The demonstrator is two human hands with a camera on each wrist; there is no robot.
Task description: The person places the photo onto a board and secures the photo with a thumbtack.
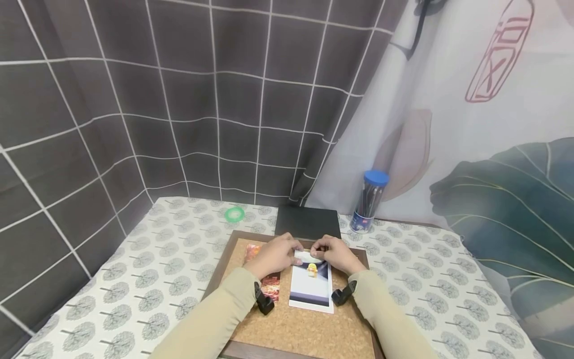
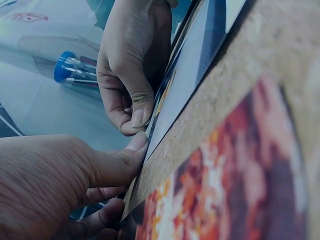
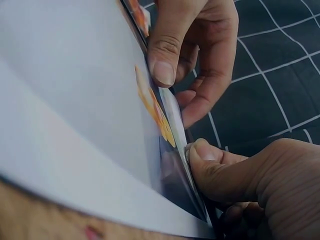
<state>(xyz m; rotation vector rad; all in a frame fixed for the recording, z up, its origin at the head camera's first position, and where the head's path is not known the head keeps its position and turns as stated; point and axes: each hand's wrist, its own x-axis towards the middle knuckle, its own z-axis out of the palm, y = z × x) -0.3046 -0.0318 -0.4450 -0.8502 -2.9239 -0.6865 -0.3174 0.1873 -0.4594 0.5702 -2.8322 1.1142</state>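
Tree-patterned cloth is covering the table (image 1: 157,279). At lower centre, on the cork board (image 1: 309,329), the left hand (image 1: 274,254) and right hand (image 1: 337,253) are both pinching the top edge of a glossy white photo (image 1: 311,289) showing a small yellow figure.

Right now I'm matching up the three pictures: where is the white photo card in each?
Head: white photo card at the corkboard's centre.
Left wrist: pale strip running to upper right.
Right wrist: fills the left half.
Shared landmark: both thumbs pinch its top edge.

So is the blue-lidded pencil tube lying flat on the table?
No, the blue-lidded clear pencil tube stands upright beside the black board.
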